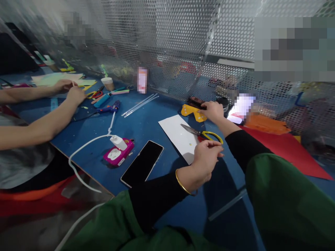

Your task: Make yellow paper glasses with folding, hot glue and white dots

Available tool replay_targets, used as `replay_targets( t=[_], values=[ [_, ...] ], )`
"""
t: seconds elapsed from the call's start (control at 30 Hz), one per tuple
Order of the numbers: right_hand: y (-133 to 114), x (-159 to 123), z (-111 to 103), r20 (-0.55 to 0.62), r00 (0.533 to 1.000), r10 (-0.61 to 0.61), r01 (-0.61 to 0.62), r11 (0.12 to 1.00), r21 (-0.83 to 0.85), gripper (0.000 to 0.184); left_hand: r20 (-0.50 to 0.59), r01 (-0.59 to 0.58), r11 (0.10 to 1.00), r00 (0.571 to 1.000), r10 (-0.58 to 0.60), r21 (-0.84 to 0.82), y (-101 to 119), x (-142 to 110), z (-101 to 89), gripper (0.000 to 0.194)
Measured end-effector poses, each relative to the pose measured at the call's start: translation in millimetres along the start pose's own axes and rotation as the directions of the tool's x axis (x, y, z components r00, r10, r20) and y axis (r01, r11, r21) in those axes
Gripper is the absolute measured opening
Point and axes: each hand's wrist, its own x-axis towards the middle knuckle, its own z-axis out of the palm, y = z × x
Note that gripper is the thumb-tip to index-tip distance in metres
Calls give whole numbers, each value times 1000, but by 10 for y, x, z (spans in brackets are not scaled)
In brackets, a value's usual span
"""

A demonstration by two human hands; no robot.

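My left hand [205, 158], with a gold bangle at the wrist, is closed in a pinch above the right edge of a white sheet of paper [174, 130]. Whatever sits between its fingertips is too small to make out. Scissors [192, 129] with yellow handles lie across the sheet, just beyond that hand. Farther back, my right hand [214, 111] has its fingers drawn together at a yellow cut-out [193, 112] with pale spots and a dark object [195, 103] behind it. Which of these it grips is unclear.
A dark phone [142, 163] and a magenta power strip [119, 152] lie to the left. Behind stand a glue gun [110, 108], clear sticks [140, 105] and a lit phone [240, 108]. Red sheets [288, 150] lie right. Another person's hands [70, 91] work at far left.
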Motion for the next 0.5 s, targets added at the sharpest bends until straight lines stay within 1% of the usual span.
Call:
replay_targets(
  t=[0.17,0.3,0.4,0.5],
  values=[
    [-65,-13,55,12,1000,-12,12,1000,-22,35,5,13,1000,1000,-13,4,-2,-7,2,15],
    [-116,-56,46,-6,1000,-11,11,1000,-19,39,2,9,1000,1000,-9,20,-1,-3,-7,15],
    [-112,-110,-44,-39,999,-29,28,999,-19,43,1,-4,999,1000,4,36,-6,10,-17,13],
    [-1,-180,-199,-62,997,-54,51,998,-39,40,-2,-22,998,1000,22,53,-13,35,-25,10]
  ],
)
